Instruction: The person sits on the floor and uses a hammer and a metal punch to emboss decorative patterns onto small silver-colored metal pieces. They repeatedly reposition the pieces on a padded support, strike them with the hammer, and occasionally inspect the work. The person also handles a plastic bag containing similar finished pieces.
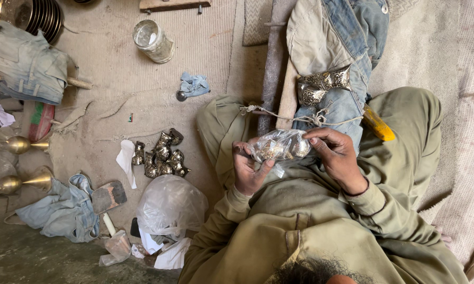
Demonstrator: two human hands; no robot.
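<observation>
I sit cross-legged on a mat in olive clothes. Both hands hold a small clear plastic bag [281,145] with a few shiny metal pieces inside. My left hand [250,167] grips the bag's left end from below. My right hand [335,155] pinches its right end from above. Just beyond the bag, an ornate silver metal piece [323,84] rests on denim cloth [347,37] tied with string to a wooden post [273,68].
A cluster of small silver metal pieces [163,155] lies on the mat at left, beside a white plastic bag [169,206]. A glass jar [153,41], brass horn-shaped pieces [16,144], a mallet [109,200], denim rags [63,210] and a yellow-handled tool [378,125] lie around.
</observation>
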